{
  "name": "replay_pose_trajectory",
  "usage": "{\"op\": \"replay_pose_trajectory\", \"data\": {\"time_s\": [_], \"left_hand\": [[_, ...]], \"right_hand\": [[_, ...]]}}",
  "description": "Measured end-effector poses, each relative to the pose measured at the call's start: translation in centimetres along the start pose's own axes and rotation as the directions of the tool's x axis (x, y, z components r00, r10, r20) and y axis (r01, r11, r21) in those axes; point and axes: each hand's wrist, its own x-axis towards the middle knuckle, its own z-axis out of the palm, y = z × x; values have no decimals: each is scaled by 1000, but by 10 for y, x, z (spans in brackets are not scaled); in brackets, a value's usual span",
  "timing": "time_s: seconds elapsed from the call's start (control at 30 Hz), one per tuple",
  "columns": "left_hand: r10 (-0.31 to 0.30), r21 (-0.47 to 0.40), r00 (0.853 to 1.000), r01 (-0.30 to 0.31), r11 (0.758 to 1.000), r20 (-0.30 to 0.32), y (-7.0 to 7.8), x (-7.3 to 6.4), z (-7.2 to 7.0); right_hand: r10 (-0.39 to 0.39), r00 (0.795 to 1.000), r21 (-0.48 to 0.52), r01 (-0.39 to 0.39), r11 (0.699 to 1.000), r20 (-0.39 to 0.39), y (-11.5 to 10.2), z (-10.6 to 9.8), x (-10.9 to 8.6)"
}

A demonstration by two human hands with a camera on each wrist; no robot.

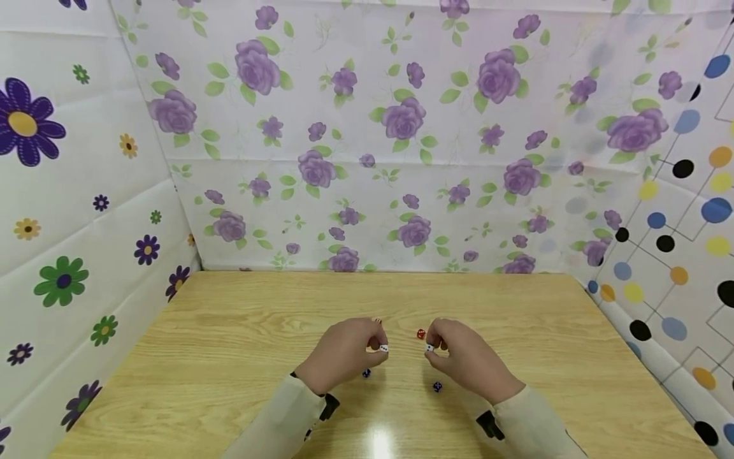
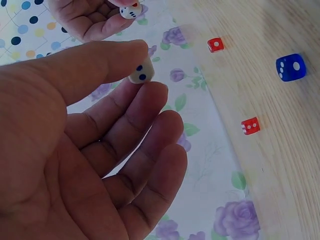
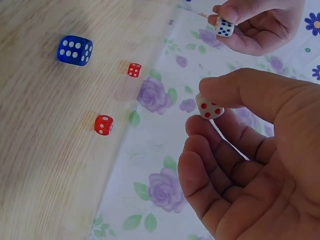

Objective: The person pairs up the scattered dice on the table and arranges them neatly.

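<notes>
My left hand [image 1: 344, 352] pinches a white die [image 2: 142, 71] between thumb and fingertip; two dark blue pips face its wrist camera. Opposite it, a short gap away, my right hand [image 1: 474, 358] pinches another white die [image 3: 209, 108] in the same way, with red pips toward the right wrist camera. Both dice are held above the wooden table [image 1: 258, 306]. One red die [image 1: 421, 333] lies beside the right hand's fingers, and a second red die [image 1: 377, 321] is partly hidden behind the left hand. Nearer the person lie two blue dice, one [image 1: 366, 373] by the left wrist and one [image 1: 438, 386] below the right hand.
A white cloth with purple roses [image 1: 401, 121] hangs along the table's far edge. Flower-patterned cloth [image 1: 63, 210] stands at the left side, and dotted cloth [image 1: 659, 268] at the right.
</notes>
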Motion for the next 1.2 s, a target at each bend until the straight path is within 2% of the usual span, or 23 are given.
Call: {"op": "replay_pose_trajectory", "data": {"time_s": [0.23, 0.33, 0.5, 0.63, 0.77, 0.97, 1.2], "left_hand": [[-6, 5, 1000, 5, 1000, 19, 1, 0, -1], [0, -24, 1000, 0, 1000, 25, 0, -1, 0], [7, -88, 998, -2, 996, 63, -2, -2, 2], [17, -89, 995, -8, 996, 100, -1, -2, 3], [35, -71, 986, -24, 997, 164, 2, -1, 7], [71, -53, 970, -60, 997, 232, 6, -1, 15], [110, -79, 939, -89, 993, 325, 4, -5, 23]], "right_hand": [[-11, 1000, 7, 11, 1000, -1, -1, 0, 0], [-1, 1000, 0, 1, 1000, 2, -2, 1, 0], [-21, 1000, -53, 22, 998, 12, -2, 3, -1], [-48, 999, -65, 49, 997, 24, -2, 4, -2], [-62, 994, -37, 66, 997, 87, -1, 4, -2], [-91, 974, 13, 91, 996, 206, 2, 6, -3], [-160, 949, 16, 161, 987, 271, 2, 15, -4]]}}
